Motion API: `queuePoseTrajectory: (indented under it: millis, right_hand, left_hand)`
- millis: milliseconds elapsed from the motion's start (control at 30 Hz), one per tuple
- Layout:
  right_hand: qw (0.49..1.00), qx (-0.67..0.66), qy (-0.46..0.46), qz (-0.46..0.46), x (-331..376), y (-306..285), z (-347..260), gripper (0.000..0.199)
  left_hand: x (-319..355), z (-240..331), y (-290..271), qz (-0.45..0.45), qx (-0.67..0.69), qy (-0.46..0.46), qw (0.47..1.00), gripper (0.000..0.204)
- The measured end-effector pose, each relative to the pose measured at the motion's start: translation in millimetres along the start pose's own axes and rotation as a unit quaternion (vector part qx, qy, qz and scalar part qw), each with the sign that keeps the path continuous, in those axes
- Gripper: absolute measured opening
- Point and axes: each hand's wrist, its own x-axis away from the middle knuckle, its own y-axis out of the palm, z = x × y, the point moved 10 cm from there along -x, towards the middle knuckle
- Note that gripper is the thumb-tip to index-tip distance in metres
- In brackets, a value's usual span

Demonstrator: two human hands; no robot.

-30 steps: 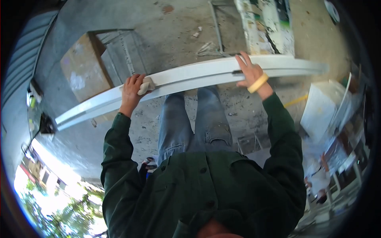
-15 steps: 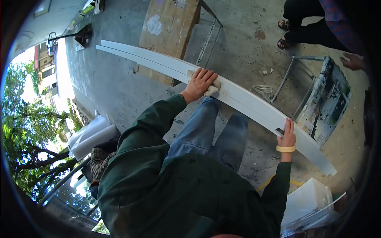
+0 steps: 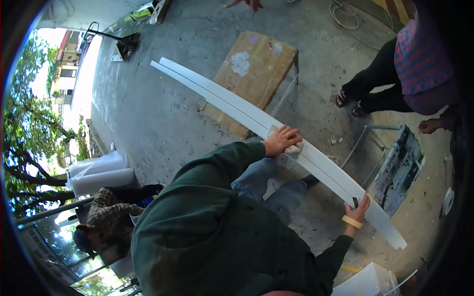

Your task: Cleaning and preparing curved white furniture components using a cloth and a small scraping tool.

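Observation:
A long white board (image 3: 224, 102) with a lengthwise groove slants across in front of me, from far left to near right. My left hand (image 3: 282, 140) is closed on a pale cloth (image 3: 295, 148) pressed against the board's top face near its middle. Toward the near right end, my right hand (image 3: 358, 209) grips the board's edge, a yellow band on its wrist. Beside its fingers is a small dark patch; whether that is a slot or a separate piece I cannot tell.
A worn brown bench (image 3: 266, 74) supports the board's far part; a paint-stained stand (image 3: 400, 167) is under its near part. A person in checked cloth (image 3: 424, 64) stands at right, another (image 3: 106, 217) sits at left. Another person's hand (image 3: 247, 4) shows at top. White rolls (image 3: 101, 175) lie left.
The whole view has shifted, with more of the seated person showing and another person's hand now at the top. My left hand and cloth are slightly closer to my right hand along the board.

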Motion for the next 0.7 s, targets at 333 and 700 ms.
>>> queuePoseTrajectory:
  millis: [333,700]
  right_hand:
    - [0.945,-0.302,0.127,0.024,75.4,90.2,-102.4,0.053]
    - [0.821,-0.507,0.259,-0.035,15.5,207.9,-148.6,0.026]
  left_hand:
    - [81.5,-76.7,-18.8,0.009,-0.029,-0.243,0.970,0.064]
    - [88.4,-31.8,-5.1,0.104,-0.049,-0.245,0.963,0.066]
